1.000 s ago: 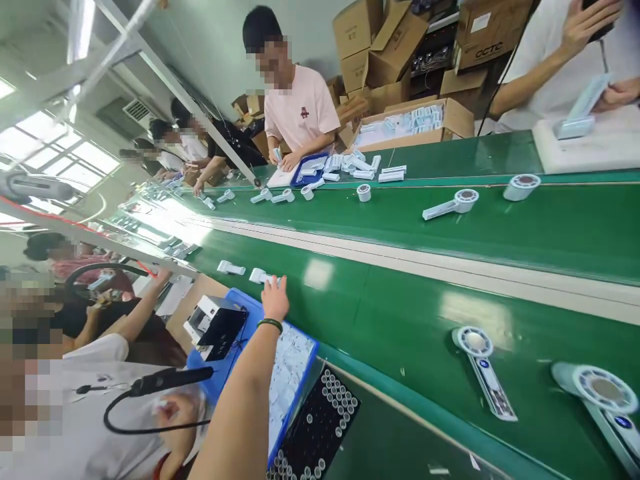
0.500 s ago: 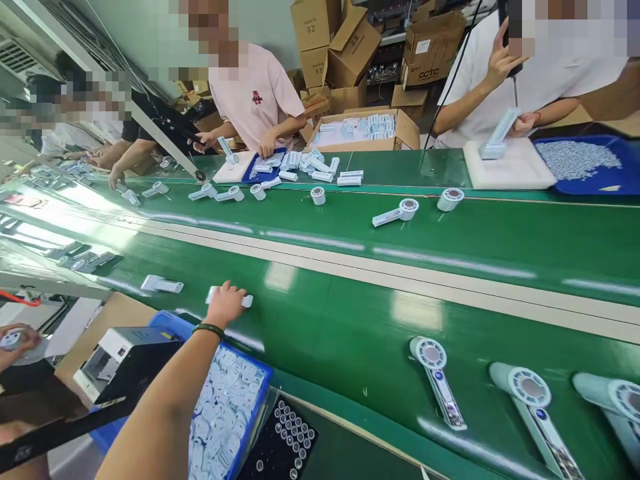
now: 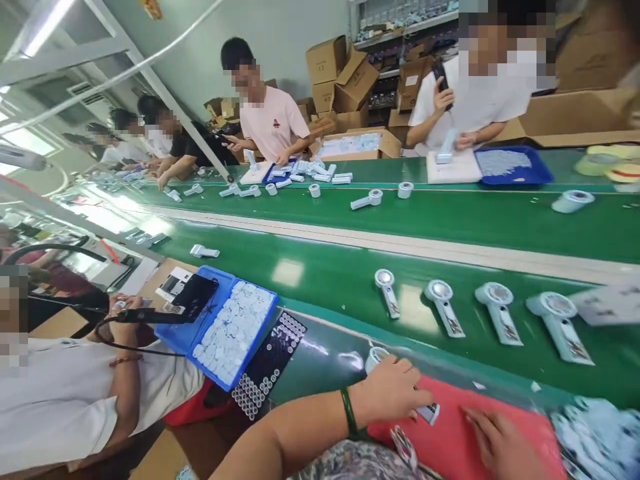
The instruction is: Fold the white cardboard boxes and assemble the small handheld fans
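My left hand (image 3: 393, 392), with a dark green band at the wrist, is closed over a handheld fan (image 3: 376, 359) at the near edge of the belt. The fan's pale round head shows past the fingers on one side, and its handle end on the other, over a red mat (image 3: 445, 393). The middle of the fan is hidden under my hand. Lower right, my right hand (image 3: 500, 440) hovers at or on the red mat, fingers stretched out and blurred, with nothing visible in it.
Several open fan bodies (image 3: 443, 300) lie in a row on the green belt (image 3: 320, 280). A blue tray (image 3: 273, 310) of pale parts and a black sheet (image 3: 280, 350) of small round parts are left. Pale parts (image 3: 600, 433) pile at right. Co-workers sit opposite and at left.
My left hand has come back from the far left of the belt, with a fan in it, to the red mat. The view has swung, bringing my right hand and the mat into sight.
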Motion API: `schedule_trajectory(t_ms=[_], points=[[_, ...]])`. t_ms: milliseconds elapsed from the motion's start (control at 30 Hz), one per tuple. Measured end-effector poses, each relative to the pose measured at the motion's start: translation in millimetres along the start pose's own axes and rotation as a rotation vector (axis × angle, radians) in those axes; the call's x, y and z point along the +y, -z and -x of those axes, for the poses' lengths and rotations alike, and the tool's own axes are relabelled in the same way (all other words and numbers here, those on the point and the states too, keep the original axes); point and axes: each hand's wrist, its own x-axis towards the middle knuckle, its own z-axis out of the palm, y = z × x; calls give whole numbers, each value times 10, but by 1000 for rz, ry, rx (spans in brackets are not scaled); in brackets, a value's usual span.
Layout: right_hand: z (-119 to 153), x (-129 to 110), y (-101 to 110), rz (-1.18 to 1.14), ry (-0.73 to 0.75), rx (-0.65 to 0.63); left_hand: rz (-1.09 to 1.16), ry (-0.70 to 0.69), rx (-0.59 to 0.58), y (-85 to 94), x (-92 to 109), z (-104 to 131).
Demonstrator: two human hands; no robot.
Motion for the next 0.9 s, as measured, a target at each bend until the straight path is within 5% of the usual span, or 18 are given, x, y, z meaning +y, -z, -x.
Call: schedule_trajectory(t_ms=[100, 233, 533, 900], points=[[-20, -161, 145, 106, -26, 28, 2, 24, 12, -230, 636, -227], [-43, -299, 408, 143, -155, 72, 62, 193, -18, -435, 942, -327], [22, -67, 774, 26, -70, -28, 131, 475, -10, -551, 821, -151], [33, -798, 760, 90, 240, -251, 485, 548, 222, -605, 873, -35]])
